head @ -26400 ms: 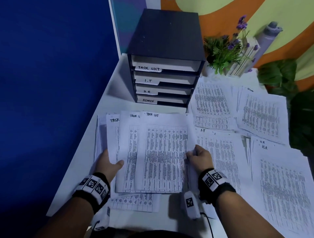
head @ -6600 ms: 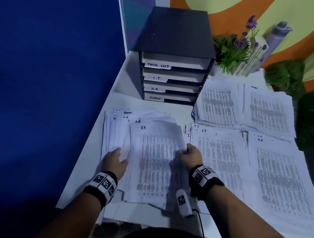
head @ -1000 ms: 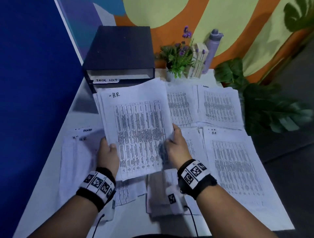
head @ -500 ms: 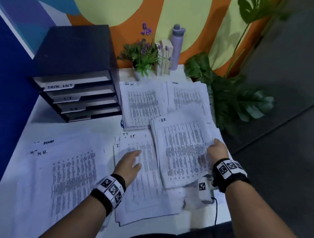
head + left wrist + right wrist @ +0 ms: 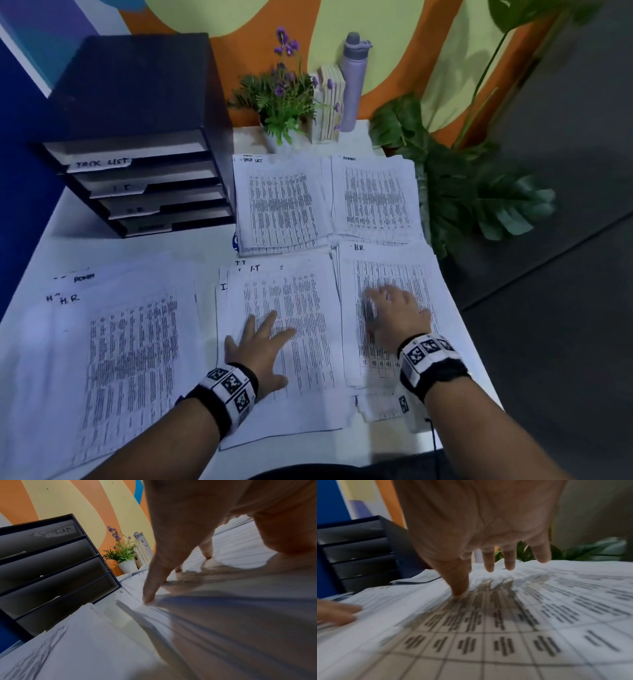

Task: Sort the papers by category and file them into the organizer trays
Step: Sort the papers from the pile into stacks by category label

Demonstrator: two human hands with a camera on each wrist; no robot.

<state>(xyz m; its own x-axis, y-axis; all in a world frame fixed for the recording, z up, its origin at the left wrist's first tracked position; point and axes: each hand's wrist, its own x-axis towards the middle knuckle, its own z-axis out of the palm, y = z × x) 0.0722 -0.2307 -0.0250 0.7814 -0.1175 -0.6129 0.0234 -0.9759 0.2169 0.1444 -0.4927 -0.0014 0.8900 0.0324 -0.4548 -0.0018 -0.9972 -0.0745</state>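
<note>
Printed sheets lie in sorted stacks on the white table. My right hand (image 5: 394, 308) rests flat, fingers straight, on the H.R. stack (image 5: 404, 270) at the right front. My left hand (image 5: 260, 339) lies spread on the I.T stack (image 5: 291, 294) beside it. Behind them sit a Task List stack (image 5: 281, 205) and an Admin stack (image 5: 375, 198). A mixed pile (image 5: 113, 342) with H.R. and Admin headings covers the left front. The dark organizer (image 5: 137, 137) with several labelled trays stands at the back left. The wrist views show my left fingers (image 5: 150, 591) and right fingers (image 5: 458, 586) touching paper.
A small potted plant with purple flowers (image 5: 281, 99), a ribbed white holder (image 5: 330, 102) and a lilac bottle (image 5: 352, 78) stand at the back edge. Large green leaves (image 5: 472, 192) hang by the table's right edge. A blue wall bounds the left.
The H.R. sheet that both hands held up a second ago now lies on the H.R. stack at the right. My right hand has let go and lies flat; my left stays on the I.T stack.
</note>
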